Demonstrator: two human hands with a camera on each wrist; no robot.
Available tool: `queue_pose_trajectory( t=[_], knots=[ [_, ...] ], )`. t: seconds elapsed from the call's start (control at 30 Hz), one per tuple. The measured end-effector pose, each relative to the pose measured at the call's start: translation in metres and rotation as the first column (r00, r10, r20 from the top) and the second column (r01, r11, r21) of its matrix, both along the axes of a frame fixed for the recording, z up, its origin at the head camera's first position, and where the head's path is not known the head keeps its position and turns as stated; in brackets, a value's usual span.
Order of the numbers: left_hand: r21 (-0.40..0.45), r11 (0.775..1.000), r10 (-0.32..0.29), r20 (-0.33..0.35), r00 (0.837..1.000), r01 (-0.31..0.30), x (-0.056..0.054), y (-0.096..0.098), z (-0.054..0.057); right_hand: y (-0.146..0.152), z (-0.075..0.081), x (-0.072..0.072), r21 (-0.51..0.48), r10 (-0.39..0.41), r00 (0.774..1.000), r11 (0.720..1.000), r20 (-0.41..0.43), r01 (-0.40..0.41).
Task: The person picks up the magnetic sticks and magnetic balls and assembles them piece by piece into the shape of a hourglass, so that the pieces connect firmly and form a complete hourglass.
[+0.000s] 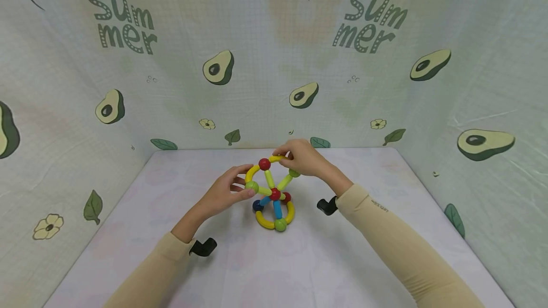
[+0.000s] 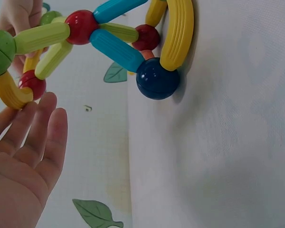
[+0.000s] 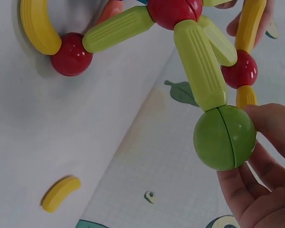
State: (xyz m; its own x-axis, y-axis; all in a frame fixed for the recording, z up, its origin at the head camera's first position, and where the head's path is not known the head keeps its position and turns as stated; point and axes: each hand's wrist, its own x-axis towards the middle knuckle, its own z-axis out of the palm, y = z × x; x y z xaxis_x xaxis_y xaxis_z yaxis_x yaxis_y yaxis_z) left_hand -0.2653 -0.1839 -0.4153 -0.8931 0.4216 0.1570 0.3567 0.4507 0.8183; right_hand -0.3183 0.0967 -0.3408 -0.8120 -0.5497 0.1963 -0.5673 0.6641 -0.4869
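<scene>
A ball-and-rod building toy stands on the table, its straight rods joined at a central red ball. Curved yellow rods and balls form its lower part, including a navy ball and a green ball. On the raised left side, my left hand holds the toy, thumb by a green ball and fingers at a curved yellow rod. At the top right, my right hand pinches another curved yellow rod between a red ball and a green ball.
A loose curved yellow rod lies on the table in the right wrist view. The pale table meets a hanging cloth printed with avocados at its back edge. Black wrist mounts stick out from both sleeves.
</scene>
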Motion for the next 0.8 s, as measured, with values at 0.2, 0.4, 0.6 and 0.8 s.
queue_pose_trajectory(
  t=[0.2,0.4,0.6,0.8],
  knots=[
    [0.007,1.0,-0.018,0.021,1.0,0.018,0.0,-0.003,0.001,0.001,-0.002,0.0,0.003,0.009,1.0,1.0,-0.013,-0.009],
    [0.055,0.997,-0.057,0.07,0.996,0.053,-0.004,-0.005,-0.001,0.008,-0.004,0.005,-0.012,0.044,0.997,0.999,0.063,-0.043],
    [0.077,0.995,-0.077,0.102,0.992,0.069,-0.006,-0.005,-0.002,0.021,-0.006,0.014,0.02,0.092,0.987,0.995,0.134,-0.095],
    [0.072,0.993,-0.099,0.1,0.99,0.092,-0.006,-0.003,-0.002,0.035,-0.016,0.017,-0.033,0.116,0.981,0.993,0.154,-0.112]
  ],
)
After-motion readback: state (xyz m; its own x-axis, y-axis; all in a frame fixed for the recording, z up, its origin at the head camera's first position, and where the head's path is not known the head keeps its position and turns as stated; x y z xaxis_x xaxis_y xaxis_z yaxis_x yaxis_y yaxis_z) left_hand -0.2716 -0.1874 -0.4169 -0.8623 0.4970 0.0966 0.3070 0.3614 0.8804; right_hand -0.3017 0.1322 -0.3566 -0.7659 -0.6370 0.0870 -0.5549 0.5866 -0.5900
